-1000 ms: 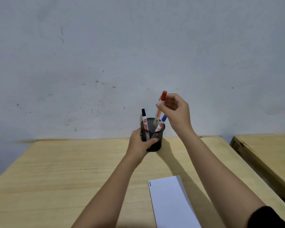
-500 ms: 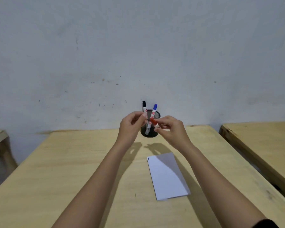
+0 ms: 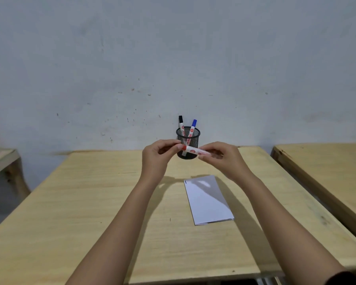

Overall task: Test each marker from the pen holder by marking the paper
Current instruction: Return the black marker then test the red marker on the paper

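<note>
At the centre of the frame both hands meet in the air over the desk, holding the red marker crosswise between them. The marker lies nearly level, its red end toward the left hand and its white barrel running right into the right hand. The left hand's fingers are closed on the red end, thumb and forefinger pinched around it, so the tip itself is hidden. The right hand's fingers are closed around the barrel's other end. Whether the cap is on or coming off cannot be told.

Just behind the hands, at the desk's far edge, stands the black mesh pen holder, with a black marker and a blue marker leaning in it, caps up. Below and right of the hands the white paper lies flat on the desk, apart from the holder, with a short dark stroke at its upper left corner.

The desk is pale wood. Another wooden desk stands at the right edge of the frame and part of a third at the left. A scuffed grey-white wall fills the upper half.
</note>
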Motion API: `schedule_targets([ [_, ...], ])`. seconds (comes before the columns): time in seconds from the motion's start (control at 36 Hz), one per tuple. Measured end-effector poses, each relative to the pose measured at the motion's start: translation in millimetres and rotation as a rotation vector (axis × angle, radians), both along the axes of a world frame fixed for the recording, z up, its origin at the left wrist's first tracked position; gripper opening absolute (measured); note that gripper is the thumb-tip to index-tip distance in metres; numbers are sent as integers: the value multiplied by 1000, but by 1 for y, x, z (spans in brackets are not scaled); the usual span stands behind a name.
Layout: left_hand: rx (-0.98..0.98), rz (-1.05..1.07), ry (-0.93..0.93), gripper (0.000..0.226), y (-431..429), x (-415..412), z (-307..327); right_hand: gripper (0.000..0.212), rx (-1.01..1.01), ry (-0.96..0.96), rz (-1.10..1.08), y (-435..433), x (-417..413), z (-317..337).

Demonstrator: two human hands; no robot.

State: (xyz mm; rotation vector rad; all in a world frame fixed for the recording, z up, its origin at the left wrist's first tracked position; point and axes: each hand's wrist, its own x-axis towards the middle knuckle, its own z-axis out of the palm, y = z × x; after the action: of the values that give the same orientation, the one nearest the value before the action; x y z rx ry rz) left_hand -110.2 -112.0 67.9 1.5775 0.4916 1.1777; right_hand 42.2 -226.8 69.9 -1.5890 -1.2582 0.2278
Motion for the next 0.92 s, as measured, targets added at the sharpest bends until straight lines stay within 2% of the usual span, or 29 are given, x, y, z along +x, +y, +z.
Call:
schedule_targets([
  [0.42,-128,-79,-117,12,-3,-4,-10,25,365,619,30,-4,-7,-19],
  [0.58,-141,-114,-112,11,-5,-5,-8,16,476,838,133,4,-24,-23],
  [0.75,-110,-206,-87,15,-10,-7,-8,15,393,720,130,10,-29,-26],
  [0.92,-57,-190,26,16,-3,-11,-13,11,370,691,143,10,-28,-27],
])
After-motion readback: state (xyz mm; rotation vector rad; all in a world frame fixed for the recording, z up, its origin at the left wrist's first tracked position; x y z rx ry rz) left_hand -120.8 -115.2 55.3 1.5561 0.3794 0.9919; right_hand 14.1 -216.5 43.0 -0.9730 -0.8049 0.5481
